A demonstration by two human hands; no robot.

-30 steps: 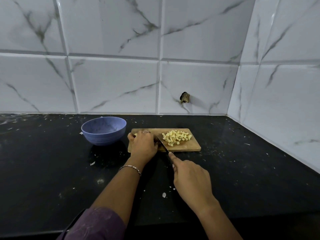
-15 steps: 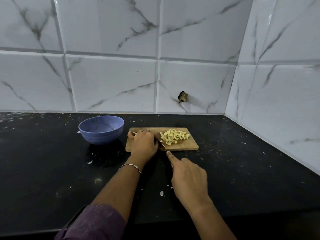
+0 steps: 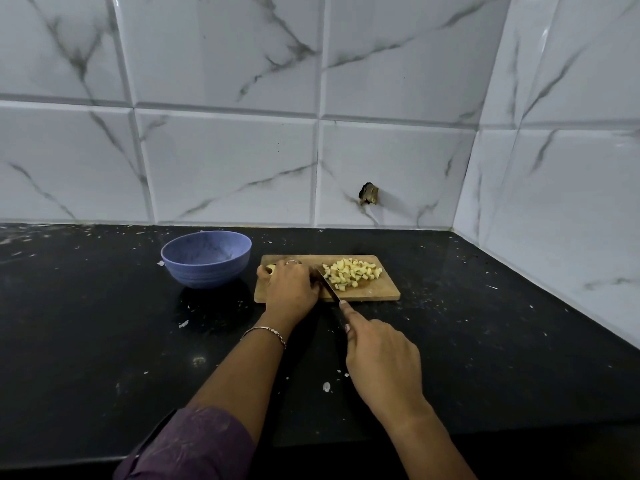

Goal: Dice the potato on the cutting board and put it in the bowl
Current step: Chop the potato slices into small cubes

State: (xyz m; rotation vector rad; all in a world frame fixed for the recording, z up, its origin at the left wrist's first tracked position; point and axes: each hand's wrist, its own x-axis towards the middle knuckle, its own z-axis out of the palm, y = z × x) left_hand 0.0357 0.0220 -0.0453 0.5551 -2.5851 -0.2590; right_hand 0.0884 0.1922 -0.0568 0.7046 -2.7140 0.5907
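Left hand [image 3: 289,285]: knuckles up on left end of board [image 3: 381,294], fingers curled over potato [image 3: 271,269].
Right hand [image 3: 381,355]: gripping knife [image 3: 329,285] handle, forefinger stretched along spine; blade slanting onto board between left hand and dice [image 3: 353,273].
Room: bowl [image 3: 206,259] just left of board, apart; counter [image 3: 485,323] running wide to the right and front.
Count: one bowl, one board, one knife, one heap of dice.
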